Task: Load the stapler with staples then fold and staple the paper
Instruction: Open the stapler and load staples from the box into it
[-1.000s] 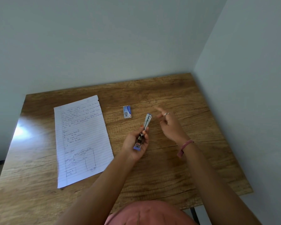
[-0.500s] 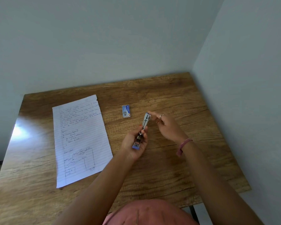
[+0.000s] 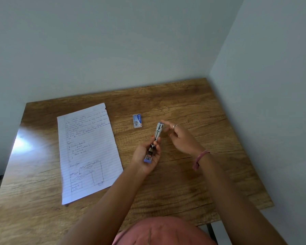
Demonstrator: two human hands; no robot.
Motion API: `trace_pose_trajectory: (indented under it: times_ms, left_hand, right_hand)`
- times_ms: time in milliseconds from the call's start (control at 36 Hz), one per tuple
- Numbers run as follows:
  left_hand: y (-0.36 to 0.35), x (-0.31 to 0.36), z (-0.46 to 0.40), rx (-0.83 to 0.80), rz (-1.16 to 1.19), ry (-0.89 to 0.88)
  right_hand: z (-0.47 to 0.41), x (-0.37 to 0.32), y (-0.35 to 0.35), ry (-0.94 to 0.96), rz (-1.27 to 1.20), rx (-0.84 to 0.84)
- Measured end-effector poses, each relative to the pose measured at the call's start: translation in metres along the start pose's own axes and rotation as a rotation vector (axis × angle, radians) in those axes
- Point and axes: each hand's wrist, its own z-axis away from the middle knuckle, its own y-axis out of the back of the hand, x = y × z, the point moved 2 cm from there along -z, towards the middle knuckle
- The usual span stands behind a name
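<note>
- My left hand (image 3: pixel 146 155) holds one small stapler (image 3: pixel 154 143) above the desk (image 3: pixel 192 174); my grip is curled round its lower half, thumb and fingers on either side.
- The stapler is long and narrow, mostly bare silvery metal, with a blue plastic end (image 3: pixel 147 160) resting in my palm and a dark mechanism near the middle. Its far tip points away from me, slightly to the right.
- My right hand (image 3: pixel 181 138) hovers just beside the stapler's far tip, fingers loosely spread and holding nothing; whether a fingertip touches the metal I cannot tell.
- A thin ring (image 3: pixel 174 126) sits on one finger of that hand, and a pink band (image 3: pixel 200 159) circles the wrist.
- One small rectangular box of staples (image 3: pixel 137 121), blue and white card, lies flat on the desk beyond the stapler, a little to its left.
- One sheet of lined white paper (image 3: pixel 88 151) lies flat and unfolded on the left side of the desk, well apart from my hands. It carries handwritten lines at the top and a hand-drawn flowchart of boxes and diamonds lower down.
- The desk is brown wood grain, smooth, with a bright glare patch at its left edge.
- Two plain pale walls meet in a corner behind the desk.
</note>
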Motion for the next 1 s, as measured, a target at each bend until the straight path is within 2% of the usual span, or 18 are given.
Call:
trace_pose_trajectory:
  times_ms: [83, 195, 306, 389, 584, 806, 1000]
  left_hand:
    - [0.0, 0.0, 0.0, -0.004, 0.004, 0.0]
    - [0.001, 0.0, 0.001, -0.009, -0.006, 0.002]
    - [0.001, 0.0, 0.001, -0.016, -0.017, 0.003]
    - [0.002, 0.001, 0.002, -0.029, -0.02, 0.009]
    - [0.004, 0.006, 0.009, -0.09, -0.039, 0.053]
    - [0.006, 0.006, 0.012, -0.066, -0.025, 0.043]
    - [0.005, 0.006, 0.01, -0.036, -0.031, 0.032]
  right_hand:
    - [0.0, 0.0, 0.001, -0.017, -0.062, 0.059]
    - [0.002, 0.001, 0.001, 0.017, 0.003, -0.01]
    - [0.0, 0.001, 0.001, -0.007, -0.045, 0.055]
    - [0.001, -0.001, 0.001, 0.018, -0.004, 0.018]
    - [0.0, -0.003, 0.004, -0.016, -0.078, 0.027]
    - [0.0, -0.006, 0.0, -0.074, -0.18, 0.149]
    - [0.003, -0.005, -0.002, -0.09, -0.173, 0.088]
